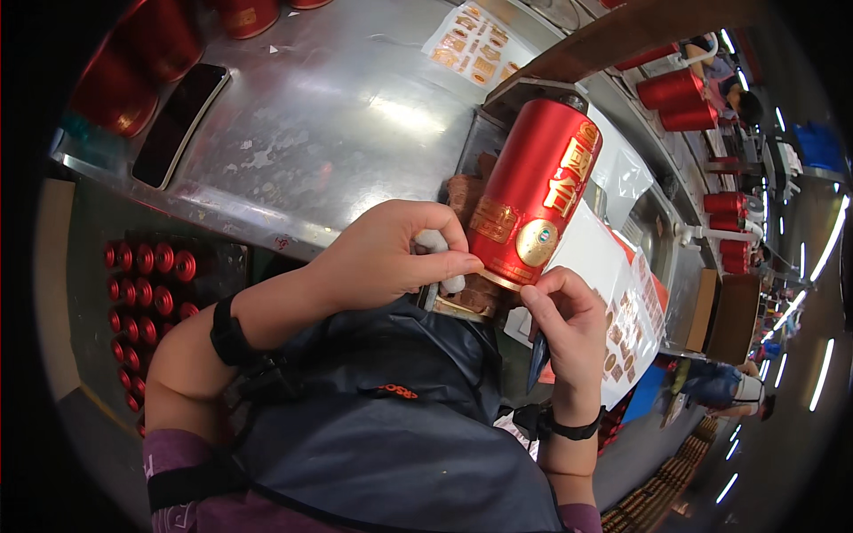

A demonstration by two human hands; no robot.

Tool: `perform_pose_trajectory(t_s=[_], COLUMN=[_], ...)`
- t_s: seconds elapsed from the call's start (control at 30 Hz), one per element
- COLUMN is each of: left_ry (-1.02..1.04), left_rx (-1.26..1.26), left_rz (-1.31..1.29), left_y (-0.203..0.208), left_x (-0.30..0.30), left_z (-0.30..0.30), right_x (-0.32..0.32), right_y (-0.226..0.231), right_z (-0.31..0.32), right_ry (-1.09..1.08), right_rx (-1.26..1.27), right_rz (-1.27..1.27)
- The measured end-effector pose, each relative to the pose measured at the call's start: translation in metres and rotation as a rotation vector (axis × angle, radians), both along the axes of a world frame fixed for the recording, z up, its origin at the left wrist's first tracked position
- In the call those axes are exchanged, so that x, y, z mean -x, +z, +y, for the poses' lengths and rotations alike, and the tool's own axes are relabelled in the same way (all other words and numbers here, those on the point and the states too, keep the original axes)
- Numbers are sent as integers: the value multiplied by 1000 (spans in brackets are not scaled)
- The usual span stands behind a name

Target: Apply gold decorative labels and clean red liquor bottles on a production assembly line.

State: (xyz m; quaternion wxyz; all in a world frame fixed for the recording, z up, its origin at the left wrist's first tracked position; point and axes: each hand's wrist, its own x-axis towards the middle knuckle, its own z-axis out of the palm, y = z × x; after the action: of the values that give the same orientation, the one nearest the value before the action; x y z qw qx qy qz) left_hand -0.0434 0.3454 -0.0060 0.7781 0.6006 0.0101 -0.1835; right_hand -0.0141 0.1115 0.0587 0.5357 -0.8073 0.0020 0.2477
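Observation:
A shiny red canister [530,169] with gold print lies tilted in front of me, over a holder with brown wrapping [464,197]. A thin gold band runs along its near rim. My left hand [378,253] pinches thumb and forefinger together at the left end of that rim; whatever is between the tips is too small to make out. At the rim's right end, my right hand [569,322] has its thumb and forefinger close together. A dark, pointed flat tool [538,360] hangs from under its curled fingers. White fingertip-like covers [433,240] show behind the left hand.
On the metal table [329,115] lie a phone [180,124] and a sheet of gold stickers [475,44]. Larger red canisters [160,40] stand far left. Another sticker sheet [633,329] lies at right. Several small red cylinders [147,293] sit below left. A person [724,388] is at far right.

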Motion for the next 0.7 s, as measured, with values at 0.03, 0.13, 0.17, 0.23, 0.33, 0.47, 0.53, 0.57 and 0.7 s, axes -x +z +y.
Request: perform_pose_trajectory(t_s=[0.03, 0.13, 0.17, 0.23, 0.33, 0.47, 0.53, 0.57, 0.7], left_ry=[-2, 6, 1, 7, 25, 68, 247, 218, 251], left_rx=[1, 17, 8, -34, -108, -623, -876, -882, -709], left_rz=[-4, -53, -22, -64, -45, -123, -444, -421, -647], left_y=[-1, -5, -6, -8, -6, -2, -3, -5, -17], left_x=[1, 1, 1, 0, 2, 11, 12, 10, -3], left_z=[0, 0, 0, 0, 4, 16, 16, 13, -4], right_x=[0, 0, 0, 0, 0, -2, -3, -3, -5], right_y=[0, 1, 1, 2, 4, 6, 7, 7, 6], right_z=[1, 2, 3, 4, 4, 5, 5, 5, 1], right_ry=[-2, -5, -13, -10, -11, -3, 8, 14, 39], right_rx=[-12, -24, -28, -32, -17, 49, 53, 63, 68], right_rz=[4, 13, 11, 16, 15, 43, 29, 12, 16])
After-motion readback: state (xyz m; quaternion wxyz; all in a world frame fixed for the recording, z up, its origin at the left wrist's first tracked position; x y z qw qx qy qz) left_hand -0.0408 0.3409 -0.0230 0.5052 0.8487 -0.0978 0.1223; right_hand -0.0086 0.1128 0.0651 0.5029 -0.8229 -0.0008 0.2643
